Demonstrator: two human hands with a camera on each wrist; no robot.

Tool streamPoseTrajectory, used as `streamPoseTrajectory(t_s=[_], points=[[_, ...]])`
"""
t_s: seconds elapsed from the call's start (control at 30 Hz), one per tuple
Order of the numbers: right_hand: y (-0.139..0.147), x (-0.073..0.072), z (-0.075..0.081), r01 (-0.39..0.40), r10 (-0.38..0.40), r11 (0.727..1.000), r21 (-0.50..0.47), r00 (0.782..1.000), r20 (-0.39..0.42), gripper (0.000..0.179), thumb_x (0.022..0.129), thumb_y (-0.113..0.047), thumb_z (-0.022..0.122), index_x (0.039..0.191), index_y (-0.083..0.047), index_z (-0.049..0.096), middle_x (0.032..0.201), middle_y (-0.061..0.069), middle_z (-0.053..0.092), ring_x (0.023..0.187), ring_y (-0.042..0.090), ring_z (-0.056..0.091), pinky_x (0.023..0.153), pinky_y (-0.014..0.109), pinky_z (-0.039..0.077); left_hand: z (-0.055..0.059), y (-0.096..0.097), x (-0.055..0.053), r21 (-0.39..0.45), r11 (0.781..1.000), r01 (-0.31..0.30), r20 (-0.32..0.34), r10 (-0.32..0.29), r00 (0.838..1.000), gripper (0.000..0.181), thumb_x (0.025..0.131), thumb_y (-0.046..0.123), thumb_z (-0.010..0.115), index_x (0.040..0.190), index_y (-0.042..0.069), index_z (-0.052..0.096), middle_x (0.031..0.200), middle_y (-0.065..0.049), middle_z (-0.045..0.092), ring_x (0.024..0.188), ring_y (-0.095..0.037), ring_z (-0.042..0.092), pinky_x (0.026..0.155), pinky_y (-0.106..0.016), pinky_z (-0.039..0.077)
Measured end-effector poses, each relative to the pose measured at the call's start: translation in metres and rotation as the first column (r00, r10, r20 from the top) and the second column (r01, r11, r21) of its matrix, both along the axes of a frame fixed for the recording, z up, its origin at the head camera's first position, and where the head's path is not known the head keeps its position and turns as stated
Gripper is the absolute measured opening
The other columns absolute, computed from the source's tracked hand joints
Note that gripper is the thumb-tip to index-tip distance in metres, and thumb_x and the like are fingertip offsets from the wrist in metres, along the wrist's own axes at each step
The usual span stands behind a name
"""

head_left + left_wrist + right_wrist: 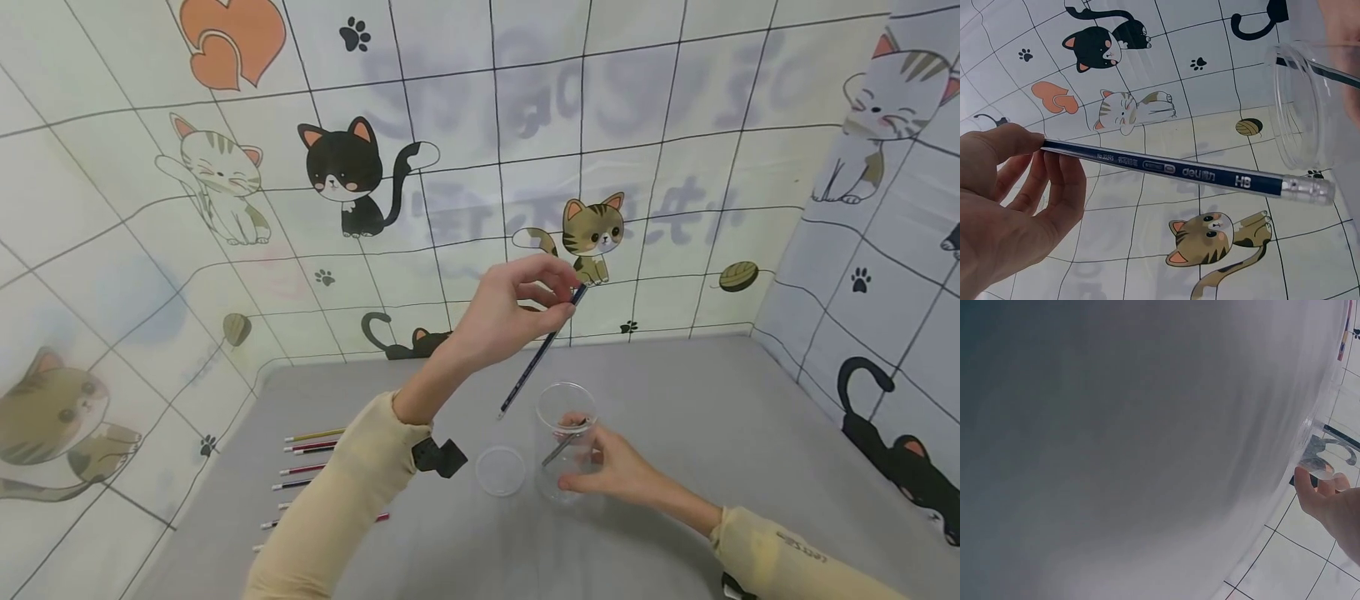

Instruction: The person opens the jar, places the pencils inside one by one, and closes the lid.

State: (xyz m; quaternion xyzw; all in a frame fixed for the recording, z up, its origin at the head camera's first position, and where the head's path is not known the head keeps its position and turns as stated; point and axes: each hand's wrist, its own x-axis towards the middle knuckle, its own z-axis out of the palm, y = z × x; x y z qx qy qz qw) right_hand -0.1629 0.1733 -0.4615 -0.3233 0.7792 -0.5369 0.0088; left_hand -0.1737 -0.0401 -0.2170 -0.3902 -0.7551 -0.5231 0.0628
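Note:
My left hand [517,304] pinches a dark blue HB pencil [1166,165] near one end, thumb against fingertips. The pencil slants down to the left in the head view, its silver-banded eraser end lowest. Below and to the right, a clear plastic jar [551,479] stands open-topped on the table, and my right hand [611,467] grips it round the side. Another dark pencil [558,447] leans inside the jar. In the left wrist view the jar's rim [1285,112] lies just above the held pencil's eraser end.
A round clear lid [500,471] lies flat on the grey table [660,400], left of the jar. Several pencils [303,469] in red, yellow and dark colours lie at the left, partly hidden by my left sleeve. A cat-printed cloth [465,108] walls in the back and sides.

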Motion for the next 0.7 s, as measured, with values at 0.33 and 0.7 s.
streamPoseTrajectory(t_s=[0.33, 0.7], points=[[0.001, -0.001, -0.002, -0.014, 0.015, 1.000, -0.020, 1.000, 0.011, 0.068, 0.080, -0.014, 0.086, 0.136, 0.000, 0.051, 0.133, 0.016, 0.054, 0.106, 0.026, 0.060, 0.084, 0.037, 0.053, 0.000, 0.023, 0.003, 0.154, 0.985, 0.073, -0.015, -0.072, 0.997, 0.022, 0.089, -0.010, 0.065, 0.109, -0.001, 0.065, 0.093, -0.010, 0.063, 0.082, -0.017, 0.066, 0.076, -0.032, 0.058], [0.002, 0.000, -0.002, -0.029, 0.030, 0.999, -0.028, 0.999, 0.024, 0.063, 0.080, -0.013, 0.086, 0.132, -0.003, 0.053, 0.138, 0.017, 0.049, 0.103, 0.025, 0.062, 0.086, 0.037, 0.052, -0.020, 0.040, 0.005, 0.118, 0.986, 0.115, -0.079, -0.106, 0.991, 0.023, 0.088, -0.011, 0.065, 0.109, -0.001, 0.063, 0.092, -0.013, 0.063, 0.081, -0.014, 0.066, 0.074, -0.029, 0.058]])
